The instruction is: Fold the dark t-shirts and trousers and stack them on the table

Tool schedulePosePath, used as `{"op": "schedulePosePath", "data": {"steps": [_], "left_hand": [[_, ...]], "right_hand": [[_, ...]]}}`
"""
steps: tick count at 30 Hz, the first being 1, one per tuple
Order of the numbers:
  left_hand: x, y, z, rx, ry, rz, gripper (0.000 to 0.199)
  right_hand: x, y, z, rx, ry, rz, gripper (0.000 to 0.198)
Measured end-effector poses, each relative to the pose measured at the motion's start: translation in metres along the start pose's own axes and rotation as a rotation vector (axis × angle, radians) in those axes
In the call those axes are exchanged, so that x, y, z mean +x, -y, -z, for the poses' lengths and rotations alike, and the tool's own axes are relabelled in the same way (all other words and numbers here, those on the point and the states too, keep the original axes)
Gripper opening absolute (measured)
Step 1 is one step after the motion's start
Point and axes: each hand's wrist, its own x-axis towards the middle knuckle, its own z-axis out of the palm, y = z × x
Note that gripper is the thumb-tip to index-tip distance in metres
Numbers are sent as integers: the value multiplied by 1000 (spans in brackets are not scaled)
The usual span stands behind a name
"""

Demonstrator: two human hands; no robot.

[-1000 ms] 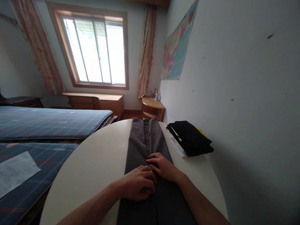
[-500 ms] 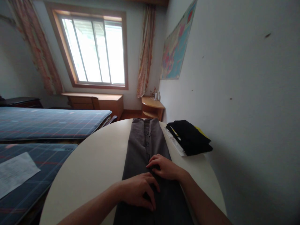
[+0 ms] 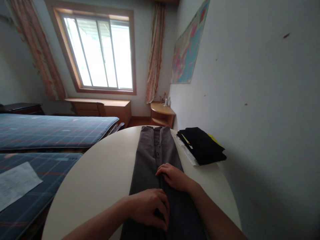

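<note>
A dark grey garment (image 3: 146, 160) lies lengthwise on the round white table (image 3: 100, 173), its two sides folded in so the edges meet along the middle. Dark print shows in the gap near its far end. My left hand (image 3: 151, 207) is low over the near part, fingers curled and pinching the cloth at the middle edge. Farther up, my right hand (image 3: 175, 176) has its fingertips closed on the fold edge right of the centre line. The fingertips are partly hidden.
A stack of folded black clothes (image 3: 201, 146), with yellow and white showing, sits at the table's right side by the wall (image 3: 262, 133). To the left are plaid mattresses (image 3: 57, 131), one with a paper sheet (image 3: 18, 183). Wooden furniture (image 3: 117, 108) stands under the window.
My left hand has shifted slightly toward me, its fingers curling more. My right hand's fingers have drawn together on the edge, and the two folded sides lie closer together near the hands.
</note>
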Motion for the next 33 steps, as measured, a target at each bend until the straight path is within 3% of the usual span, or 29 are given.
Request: {"op": "schedulePosePath", "data": {"steps": [4, 9, 13, 16, 19, 23, 33], "left_hand": [[-1, 4, -3, -10, -14, -24, 14], [-5, 4, -5, 71, -2, 50, 14], [-4, 2, -7, 79, 27, 32, 25], [-3, 3, -7, 92, 6, 19, 19], [-2, 7, -5, 161, -64, 74, 12], [0, 10, 0, 249, -88, 173, 13], [-3, 3, 5, -18, 41, 84, 15]], "right_hand": [[1, 0, 1, -64, -8, -29, 36], [3, 2, 1, -83, -71, -42, 32], [3, -2, -4, -99, -58, -24, 38], [2, -8, -8, -147, -90, -34, 51], [0, -13, -9, -148, -90, -79, 56], [-2, -16, -4, -109, -46, -111, 46], [-3, 9, 13, -101, 29, -132, 26]]}}
